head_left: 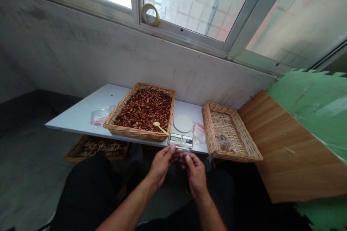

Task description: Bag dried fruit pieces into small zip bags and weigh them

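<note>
My left hand [161, 162] and my right hand [194, 170] meet just in front of the white table's near edge, fingers pinched on a small clear plastic bag [181, 148] held between them. Right behind the bag a small digital scale [182, 130] with a round white pan sits on the table. To its left a wicker tray [141, 111] is full of reddish-brown dried pieces, with a yellow spoon [160, 127] lying in its near right corner. On the right a second wicker tray [229, 133] holds a few filled bags.
Clear zip bags lie on the white table [81, 113] at the far left [99, 116] and beside the scale [199, 133]. Another wicker tray [96, 147] sits on the floor under the table. A wooden board [292, 148] leans at the right. A tape roll [150, 14] rests on the window sill.
</note>
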The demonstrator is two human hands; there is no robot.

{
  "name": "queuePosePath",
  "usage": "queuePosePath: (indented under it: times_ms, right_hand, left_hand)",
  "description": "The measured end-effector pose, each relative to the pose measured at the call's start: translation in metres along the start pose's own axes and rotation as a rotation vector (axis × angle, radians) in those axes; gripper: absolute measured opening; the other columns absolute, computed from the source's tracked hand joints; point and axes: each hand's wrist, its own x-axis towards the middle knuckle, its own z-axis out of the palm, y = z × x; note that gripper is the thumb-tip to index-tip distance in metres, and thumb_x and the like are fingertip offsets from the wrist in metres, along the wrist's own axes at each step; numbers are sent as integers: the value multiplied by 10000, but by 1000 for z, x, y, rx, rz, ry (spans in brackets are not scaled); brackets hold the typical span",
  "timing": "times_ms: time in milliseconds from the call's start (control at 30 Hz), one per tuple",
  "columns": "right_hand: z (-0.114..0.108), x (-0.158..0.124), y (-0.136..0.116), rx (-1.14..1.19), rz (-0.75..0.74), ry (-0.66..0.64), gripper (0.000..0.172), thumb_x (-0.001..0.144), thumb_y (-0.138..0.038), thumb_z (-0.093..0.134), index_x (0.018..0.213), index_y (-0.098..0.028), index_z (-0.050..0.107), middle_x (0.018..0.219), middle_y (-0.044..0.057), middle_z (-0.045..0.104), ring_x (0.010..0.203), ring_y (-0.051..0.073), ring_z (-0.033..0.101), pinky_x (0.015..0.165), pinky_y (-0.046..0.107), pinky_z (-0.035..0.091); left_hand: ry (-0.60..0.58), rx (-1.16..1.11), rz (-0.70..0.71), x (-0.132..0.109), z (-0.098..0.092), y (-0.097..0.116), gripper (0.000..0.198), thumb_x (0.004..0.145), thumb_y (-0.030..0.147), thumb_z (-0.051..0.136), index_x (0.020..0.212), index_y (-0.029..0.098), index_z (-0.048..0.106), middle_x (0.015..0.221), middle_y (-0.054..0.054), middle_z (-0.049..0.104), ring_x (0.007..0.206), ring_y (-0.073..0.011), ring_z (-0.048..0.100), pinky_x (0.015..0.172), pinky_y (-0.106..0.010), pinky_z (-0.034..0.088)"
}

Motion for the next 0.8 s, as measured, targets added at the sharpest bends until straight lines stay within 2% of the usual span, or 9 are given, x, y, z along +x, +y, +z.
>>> queuePosePath:
  times_ms: [167, 333, 433, 533, 600, 700, 800]
  right_hand:
    - [2, -3, 13, -53, 14, -18, 366, 860, -505, 725, 1020, -181, 778, 946, 83, 750, 796, 185, 671, 647, 253, 514]
    - [7, 0, 13, -83, 41, -61, 397, 852, -520, 722, 1051, -181, 779, 954, 91, 756, 814, 202, 689, 646, 254, 511]
    - [6, 3, 10, -110, 8, -1, 429, 849, -521, 717, 1126, -196, 761, 1021, 100, 760, 871, 229, 699, 686, 287, 532]
    - [4, 5, 0, -189, -103, 97, 388, 864, -489, 704, 1123, -206, 763, 1063, 97, 753, 945, 243, 687, 790, 329, 542]
    - [4, 5, -10, -266, -211, 114, 310, 885, -450, 691, 1059, -209, 780, 1038, 86, 746, 975, 236, 672, 862, 336, 524]
    - [10, 3, -28, -351, -304, 42, 234, 901, -416, 683, 912, -209, 793, 910, 59, 721, 870, 199, 658, 807, 297, 511]
    - [18, 2, -41, -381, -279, -68, 228, 880, -422, 711, 873, -207, 786, 847, 44, 702, 780, 176, 638, 728, 272, 502]
  left_hand:
    - [123, 34, 71, 6, -9, 14, 377, 709, 482, 857, 966, 217, 781, 954, -69, 770, 893, -195, 716, 858, -309, 552]
    - [94, 303, 270, 3, -14, 28, 313, 763, 454, 812, 788, 149, 748, 761, -44, 737, 735, -153, 650, 752, -266, 511]
    - [95, 378, 341, 1, -18, 31, 326, 740, 437, 824, 711, 150, 674, 694, -7, 695, 651, -127, 600, 664, -238, 474]
    - [115, 461, 422, -2, -23, 31, 382, 730, 405, 835, 643, 168, 548, 636, 29, 634, 598, -108, 554, 610, -220, 446]
    - [109, 578, 494, -4, -27, 30, 381, 757, 383, 822, 645, 176, 522, 635, 30, 616, 599, -110, 548, 607, -220, 441]
    - [79, 809, 644, -8, -32, 30, 316, 814, 343, 787, 667, 177, 562, 662, 15, 603, 626, -119, 548, 619, -229, 433]
    - [19, 969, 794, -12, -33, 33, 265, 860, 299, 748, 688, 177, 588, 676, 5, 582, 638, -121, 538, 619, -236, 416]
